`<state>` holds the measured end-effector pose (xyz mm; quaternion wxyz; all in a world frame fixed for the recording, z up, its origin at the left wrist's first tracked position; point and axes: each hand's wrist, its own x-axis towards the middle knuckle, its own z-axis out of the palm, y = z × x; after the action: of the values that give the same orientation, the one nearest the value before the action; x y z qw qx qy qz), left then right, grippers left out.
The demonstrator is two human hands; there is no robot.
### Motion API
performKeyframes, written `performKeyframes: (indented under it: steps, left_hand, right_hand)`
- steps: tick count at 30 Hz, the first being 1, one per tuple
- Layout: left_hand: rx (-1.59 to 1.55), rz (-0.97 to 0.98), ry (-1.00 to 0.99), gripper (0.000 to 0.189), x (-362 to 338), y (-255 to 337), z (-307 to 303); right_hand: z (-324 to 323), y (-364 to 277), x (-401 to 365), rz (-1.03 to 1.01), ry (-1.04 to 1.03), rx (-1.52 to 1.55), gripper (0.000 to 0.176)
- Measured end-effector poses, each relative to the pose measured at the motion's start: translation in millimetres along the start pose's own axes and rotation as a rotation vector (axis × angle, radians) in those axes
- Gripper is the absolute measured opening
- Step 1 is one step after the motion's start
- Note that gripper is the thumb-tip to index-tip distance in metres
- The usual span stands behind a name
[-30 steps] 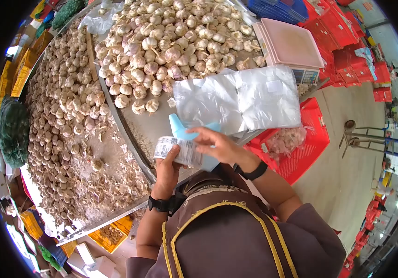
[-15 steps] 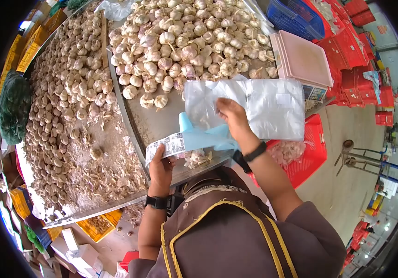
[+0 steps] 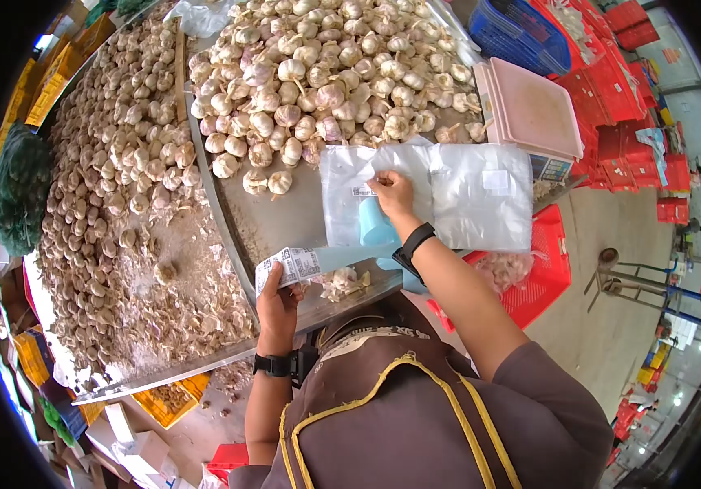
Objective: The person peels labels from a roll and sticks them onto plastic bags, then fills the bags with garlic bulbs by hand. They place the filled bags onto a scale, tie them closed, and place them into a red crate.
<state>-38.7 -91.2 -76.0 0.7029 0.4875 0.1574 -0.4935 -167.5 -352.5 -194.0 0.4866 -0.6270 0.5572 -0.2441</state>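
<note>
- Label strip: left hand is pinching its left end, fingers clamped; likely light, limp, tearable, so an edge pinch suits.
- Right hand is pressing closed fingertips on slick plastic bags.

No wording can be read here. The label strip held in the left hand carries dark barcode-like blocks and lines of print, too small to make out. A small sticker on the near plastic bag, at the fingertips of the right hand, shows dark marks only. The display panel of the pink-topped scale at the far right is illegible.
</note>
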Motion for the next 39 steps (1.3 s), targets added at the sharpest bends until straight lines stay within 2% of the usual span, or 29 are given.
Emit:
performKeyframes:
  steps: [4,6,10,12,13,15,16,17,19,21,24,26,27,30,31,32,33,34,35,37,38,39]
  left_hand:
    - [0.024,-0.018,0.015,0.018,0.3,0.3,-0.8]
    - [0.034,-0.027,0.027,0.018,-0.5,0.6,-0.8]
    - [0.047,-0.042,0.015,0.018,-1.5,0.1,-4.8]
    - [0.056,-0.035,-0.012,0.018,-3.1,1.8,-6.1]
    - [0.085,-0.013,-0.018,0.018,-4.7,3.3,-6.4]
    - [0.114,0.008,-0.023,0.018,-8.7,5.3,-5.4]
    - [0.171,0.030,0.000,0.017,-12.3,7.6,-3.4]
    - [0.229,0.052,0.022,0.017,-15.5,10.0,-1.1]
    - [0.258,0.077,-0.025,0.017,-24.3,12.4,3.1]
    - [0.285,0.102,-0.067,0.018,-30.0,12.9,3.6]
    - [0.289,0.105,-0.061,0.019,-31.6,14.4,3.7]
    - [0.277,0.107,-0.062,0.018,-30.8,16.1,2.6]
    - [0.278,0.107,-0.065,0.018,-30.7,16.9,2.6]
    - [0.292,0.099,-0.076,0.019,-31.6,19.9,4.6]
    - [0.299,0.098,-0.079,0.019,-32.8,21.6,7.1]
    - [0.305,0.097,-0.080,0.019,-33.0,22.6,8.4]
    - [0.306,0.095,-0.080,0.019,-32.5,23.1,8.6]
    - [0.306,0.084,-0.081,0.018,-31.9,23.4,9.0]
    - [0.306,0.074,-0.083,0.018,-31.0,23.8,9.7]
    - [0.318,0.064,-0.098,0.018,-28.7,23.1,11.8]
    - [0.330,0.055,-0.108,0.018,-27.8,22.3,12.9]
    - [0.329,0.055,-0.107,0.018,-26.4,21.5,14.4]
  right_hand:
    - [5.0,-5.0,-2.0,0.002,0.017,-0.102,0.025]
    - [6.2,-11.3,-5.8,-0.120,0.106,-0.251,0.025]
    - [4.7,-27.0,-14.7,-0.150,0.233,-0.349,0.026]
    - [1.3,-34.2,-18.4,-0.378,0.355,-0.425,0.032]
    - [-0.1,-39.5,-21.9,-0.381,0.358,-0.422,0.032]
    - [-4.9,-47.0,-35.0,-0.194,-0.127,-0.391,0.034]
    - [-4.9,-50.2,-40.8,-0.180,-0.259,-0.467,0.034]
    - [-3.0,-46.0,-45.5,-0.179,-0.255,-0.466,0.034]
    - [2.5,-34.9,-49.0,-0.334,-0.244,-0.590,0.030]
    - [5.4,-28.7,-45.8,-0.329,-0.256,-0.598,0.028]
    - [3.5,-28.7,-42.5,-0.254,-0.189,-0.606,0.029]
    - [-4.2,-33.2,-39.6,-0.110,-0.369,-0.524,0.028]
    - [-6.9,-28.7,-36.9,-0.110,-0.367,-0.524,0.028]
    - [-31.1,-19.9,-29.4,-0.280,-0.124,-0.139,0.023]
    - [-53.2,-8.0,-16.1,-0.238,-0.045,-0.049,0.024]
    - [-82.7,2.0,-7.5,-0.176,0.126,0.080,0.028]
    - [-118.1,2.7,-5.3,-0.171,0.354,0.025,0.033]
    - [-154.6,-1.9,-12.3,0.015,0.478,0.266,0.034]
    - [-195.3,24.9,-0.7,0.150,0.643,0.411,0.034]
    - [-257.0,55.1,-8.9,0.010,0.890,0.269,0.028]
    - [-270.2,35.8,-27.5,0.028,0.913,0.296,0.026]
    - [-279.1,33.9,-31.0,-0.164,1.015,0.270,0.026]
